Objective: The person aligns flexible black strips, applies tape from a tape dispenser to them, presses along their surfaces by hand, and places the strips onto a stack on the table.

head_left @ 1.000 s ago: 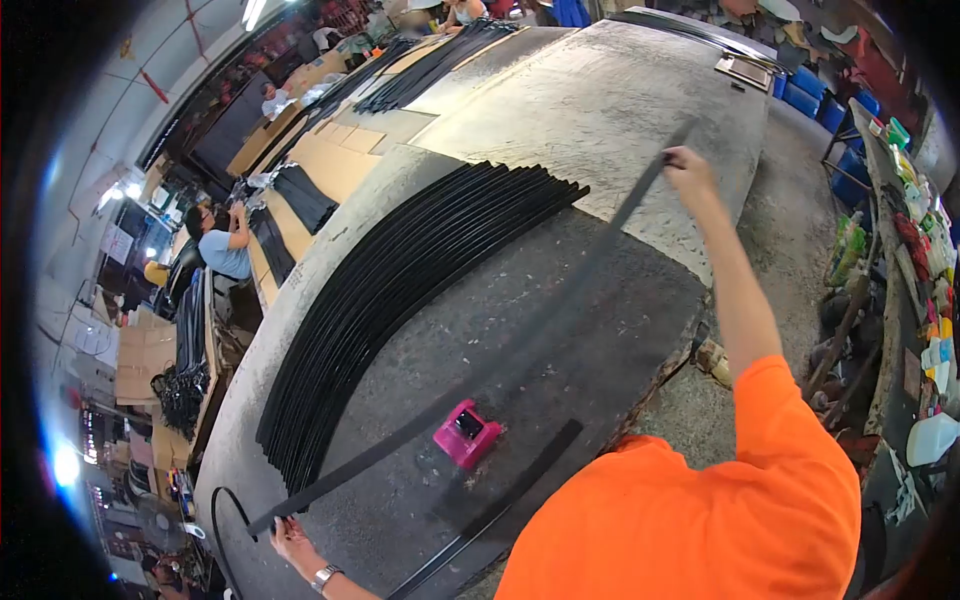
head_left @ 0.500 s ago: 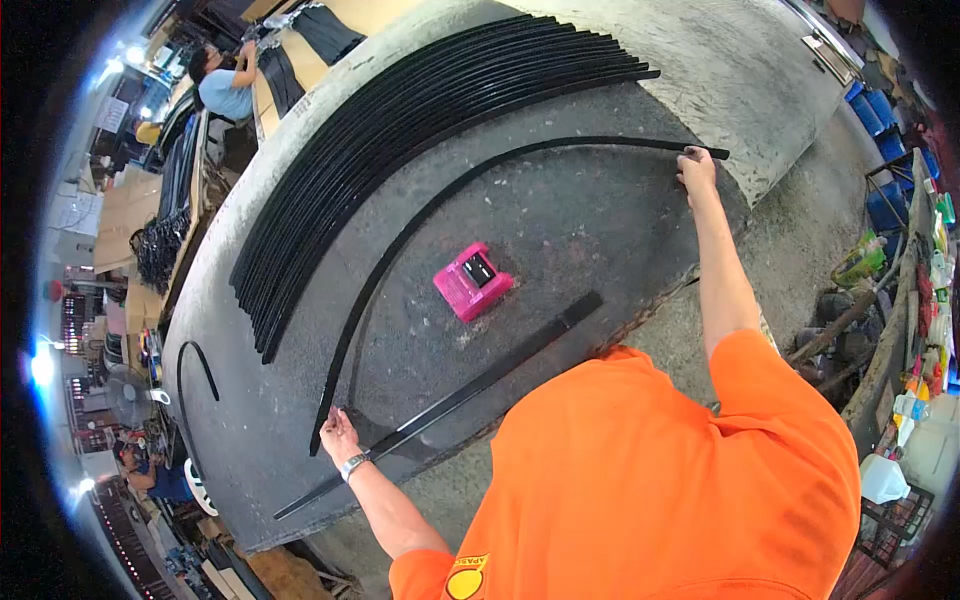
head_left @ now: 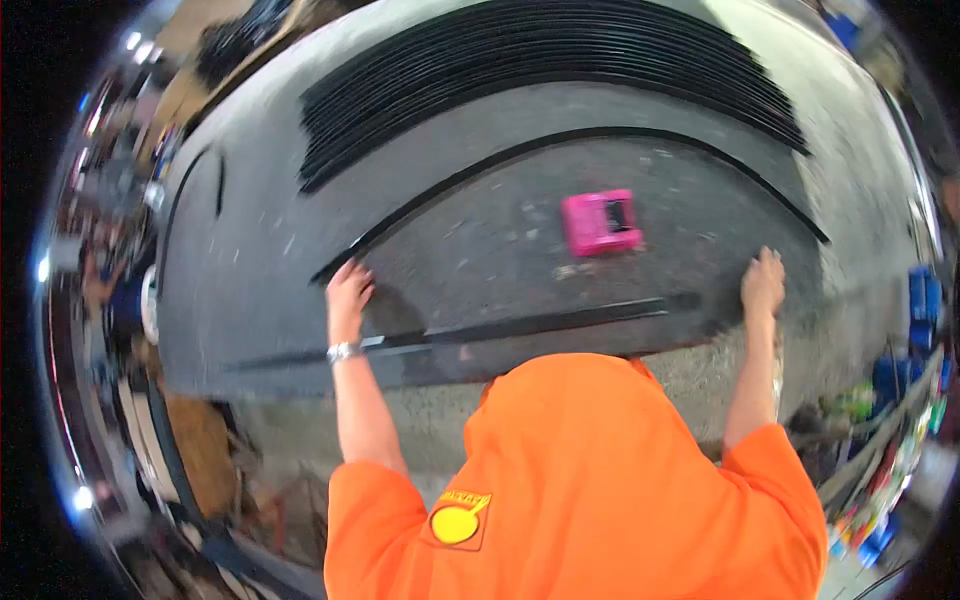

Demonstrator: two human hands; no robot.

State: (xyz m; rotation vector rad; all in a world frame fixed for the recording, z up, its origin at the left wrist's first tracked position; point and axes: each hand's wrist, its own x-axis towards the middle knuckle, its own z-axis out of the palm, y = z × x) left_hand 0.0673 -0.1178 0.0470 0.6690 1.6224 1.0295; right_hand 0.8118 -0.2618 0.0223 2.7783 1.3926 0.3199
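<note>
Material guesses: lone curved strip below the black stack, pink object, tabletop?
Curved strip: probably rubber or flexible plastic, black, slight sheen; lies in a smooth arc.
Pink object: likely moulded plastic; saturated pink body, though blurred.
Tabletop: unclear, perhaps coated board; dark grey, mostly matt, pale scuffs.

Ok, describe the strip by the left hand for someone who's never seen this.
On the worktable, black strips lie packed side by side along the far part. Closer in, a single black strip arches beyond the pink plastic container, one end by the left hand. Unlike those, it lies apart, a lone arc.
</note>
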